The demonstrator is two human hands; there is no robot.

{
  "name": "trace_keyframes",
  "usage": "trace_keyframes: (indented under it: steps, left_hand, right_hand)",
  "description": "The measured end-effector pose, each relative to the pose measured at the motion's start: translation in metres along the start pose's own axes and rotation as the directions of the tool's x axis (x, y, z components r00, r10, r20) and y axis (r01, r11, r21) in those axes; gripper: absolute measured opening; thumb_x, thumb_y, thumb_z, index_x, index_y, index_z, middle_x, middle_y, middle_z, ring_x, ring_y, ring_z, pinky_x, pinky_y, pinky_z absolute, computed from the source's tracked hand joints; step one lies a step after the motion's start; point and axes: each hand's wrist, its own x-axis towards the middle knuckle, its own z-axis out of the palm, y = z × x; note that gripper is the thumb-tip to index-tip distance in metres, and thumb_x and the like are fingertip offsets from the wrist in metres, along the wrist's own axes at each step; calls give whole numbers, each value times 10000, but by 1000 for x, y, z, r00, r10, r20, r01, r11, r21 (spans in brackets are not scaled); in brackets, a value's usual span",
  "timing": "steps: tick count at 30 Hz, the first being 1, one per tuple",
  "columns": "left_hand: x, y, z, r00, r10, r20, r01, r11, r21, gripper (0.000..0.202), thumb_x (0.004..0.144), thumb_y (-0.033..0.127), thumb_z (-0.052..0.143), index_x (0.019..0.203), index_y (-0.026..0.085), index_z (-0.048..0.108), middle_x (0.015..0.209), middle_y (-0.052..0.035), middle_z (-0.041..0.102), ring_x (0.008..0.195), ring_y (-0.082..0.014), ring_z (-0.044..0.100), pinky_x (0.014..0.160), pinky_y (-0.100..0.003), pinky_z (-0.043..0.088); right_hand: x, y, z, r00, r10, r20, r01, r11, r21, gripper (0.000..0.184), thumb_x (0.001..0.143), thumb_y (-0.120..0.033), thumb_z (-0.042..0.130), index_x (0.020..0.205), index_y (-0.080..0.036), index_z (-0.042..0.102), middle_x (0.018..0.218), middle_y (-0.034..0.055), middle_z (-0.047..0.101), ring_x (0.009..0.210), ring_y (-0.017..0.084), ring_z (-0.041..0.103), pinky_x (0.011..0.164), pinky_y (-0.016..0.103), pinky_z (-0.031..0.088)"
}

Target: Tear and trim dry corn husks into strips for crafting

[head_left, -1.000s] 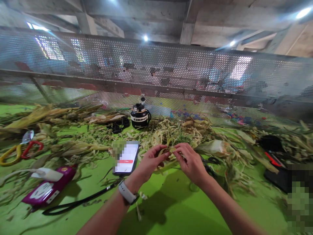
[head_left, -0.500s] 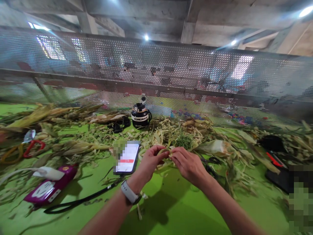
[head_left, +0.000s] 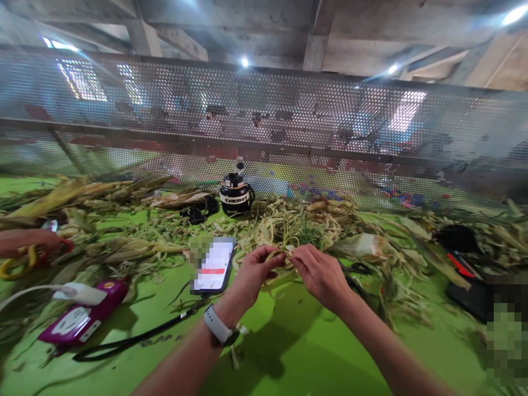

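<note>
My left hand [head_left: 252, 275], with a white watch on its wrist, and my right hand [head_left: 319, 273] meet over the green table [head_left: 289, 346]. Both pinch a thin strip of corn husk [head_left: 284, 254] between their fingertips. Right behind the hands lies a heap of shredded husks [head_left: 297, 225]. An unhusked corn ear [head_left: 363, 247] lies just right of my right hand.
A phone [head_left: 214, 265] lies left of my left hand, a magenta power bank [head_left: 82, 316] with a white plug further left. A black jar [head_left: 235, 195] stands at the perforated metal screen [head_left: 264, 132]. Another person's hand [head_left: 25, 241] rests on red and yellow scissors [head_left: 28, 254] at the far left. Dark items [head_left: 466, 280] lie right.
Another person's hand has come in at the far left and covers the scissors. My two hands stay together on the husk strip, barely shifted.
</note>
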Motion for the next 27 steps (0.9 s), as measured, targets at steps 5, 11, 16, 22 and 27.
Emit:
trace_keyframes:
  steps: [5, 11, 16, 22, 27]
  left_hand:
    - [0, -2, 2, 999, 44, -21, -44, 998, 41, 272, 559, 332, 784, 702, 151, 640, 683, 8, 619, 567, -72, 516, 513, -177, 378]
    - [1, -1, 2, 998, 52, -36, -50, 998, 42, 339, 532, 357, 791, 767, 155, 652, 719, 6, 624, 569, -75, 522, 495, -174, 381]
    - [0, -1, 4, 999, 36, -37, -35, 999, 27, 331, 527, 326, 800, 754, 160, 625, 716, 13, 615, 578, -74, 530, 485, -166, 378]
    - [0, -4, 5, 998, 60, -31, -60, 998, 13, 280, 569, 320, 779, 722, 154, 614, 694, 21, 605, 575, -64, 519, 495, -159, 392]
    - [-1, -3, 5, 994, 107, 13, -108, 990, 93, 270, 578, 321, 767, 746, 149, 646, 686, 13, 606, 590, -79, 521, 490, -171, 406]
  right_hand:
    - [-3, -2, 6, 991, 119, 59, -123, 990, 68, 251, 949, -311, 346, 874, -178, 545, 642, 6, 617, 510, 115, 563, 480, 206, 355]
    - [0, -3, 2, 996, 63, -70, -62, 998, 18, 252, 936, -301, 373, 840, -178, 571, 926, 91, 628, 707, 134, 592, 551, 207, 408]
    - [0, -2, 2, 993, 112, -34, -108, 990, 86, 227, 940, -292, 365, 855, -185, 546, 822, 52, 622, 679, 130, 593, 537, 203, 408]
    - [-3, -2, 6, 989, 148, -1, -147, 983, 109, 225, 935, -310, 375, 854, -193, 548, 746, 29, 632, 624, 136, 594, 549, 214, 395]
    - [-3, 0, 10, 981, 183, -72, -168, 971, 172, 209, 928, -294, 391, 844, -196, 555, 805, 49, 609, 709, 144, 591, 609, 218, 425]
